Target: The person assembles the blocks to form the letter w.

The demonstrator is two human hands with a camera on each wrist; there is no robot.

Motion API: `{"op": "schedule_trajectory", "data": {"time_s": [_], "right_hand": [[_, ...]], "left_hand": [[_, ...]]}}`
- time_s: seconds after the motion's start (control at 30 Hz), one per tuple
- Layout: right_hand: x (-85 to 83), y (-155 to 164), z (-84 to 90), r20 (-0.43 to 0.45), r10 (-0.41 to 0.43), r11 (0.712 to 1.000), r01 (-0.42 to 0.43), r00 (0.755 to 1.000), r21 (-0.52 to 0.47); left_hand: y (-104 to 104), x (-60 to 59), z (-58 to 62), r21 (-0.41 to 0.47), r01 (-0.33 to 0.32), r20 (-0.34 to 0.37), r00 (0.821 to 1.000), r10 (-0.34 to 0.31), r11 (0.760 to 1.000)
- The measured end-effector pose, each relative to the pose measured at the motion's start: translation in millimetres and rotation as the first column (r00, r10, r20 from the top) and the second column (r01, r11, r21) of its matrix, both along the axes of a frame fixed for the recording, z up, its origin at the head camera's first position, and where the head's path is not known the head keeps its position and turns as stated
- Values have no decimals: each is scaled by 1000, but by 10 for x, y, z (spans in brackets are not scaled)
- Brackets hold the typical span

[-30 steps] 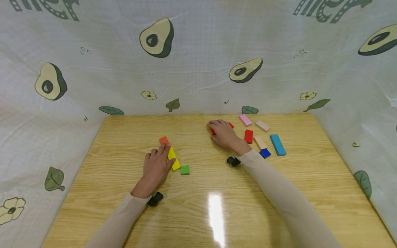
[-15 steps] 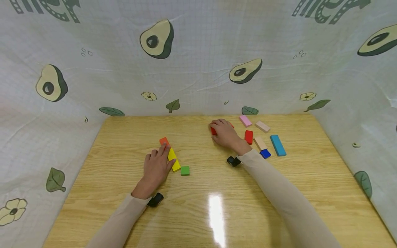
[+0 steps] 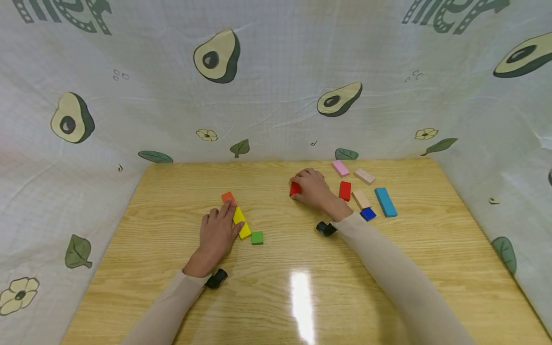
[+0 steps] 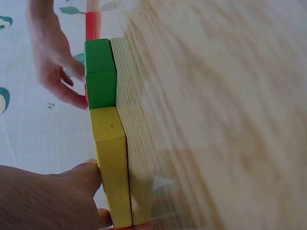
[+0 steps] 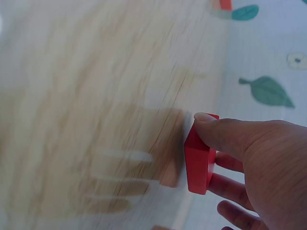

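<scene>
My right hand (image 3: 316, 190) pinches a red block (image 5: 197, 165) at the back middle of the wooden table. In the right wrist view the thumb lies on its upper edge and fingers are behind it. My left hand (image 3: 217, 231) rests with loosely extended fingers on an orange-red block (image 3: 226, 196), its thumb at the side of a yellow block (image 3: 243, 225). These two lie end to end in a slanting line. A small green block (image 3: 257, 238) sits at the yellow one's near end. Seen from the left wrist, the yellow block (image 4: 112, 167) and green block (image 4: 100, 76) stand close together.
Right of my right hand lie another red block (image 3: 345, 190), a pink block (image 3: 340, 168), two beige blocks (image 3: 361, 199), a dark blue block (image 3: 368, 213) and a long light-blue block (image 3: 385, 202). Behind my right hand a red sliver shows. A patterned cloth (image 3: 276, 96) surrounds the table.
My right hand has shifted slightly left and nearer with the red block, and more of the block shows. My left hand and the blocks under it have stayed in place.
</scene>
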State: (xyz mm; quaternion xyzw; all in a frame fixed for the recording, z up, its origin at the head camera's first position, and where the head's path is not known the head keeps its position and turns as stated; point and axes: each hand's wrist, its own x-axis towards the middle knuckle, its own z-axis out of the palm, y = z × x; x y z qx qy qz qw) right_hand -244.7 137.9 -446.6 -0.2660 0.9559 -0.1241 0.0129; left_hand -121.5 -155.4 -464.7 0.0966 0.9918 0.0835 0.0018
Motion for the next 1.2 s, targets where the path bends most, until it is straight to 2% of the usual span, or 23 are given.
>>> {"op": "schedule_trajectory", "data": {"time_s": [0.2,0.57,0.93,1.2], "right_hand": [[215,-122,25,-57,32,999,-32,998,-12],[632,-309,-60,-84,102,994,-105,991,-37],[800,-452,-89,-103,158,984,-165,982,-64],[875,-532,-83,-95,159,987,-162,983,-19]], "left_hand": [[0,4,7,2,5,-10,1000,-5,1000],[-6,0,-1,18,3,-5,1000,-3,1000],[-7,-15,-11,7,-4,8,1000,4,1000],[-4,1,-19,23,-6,3,1000,6,1000]]}}
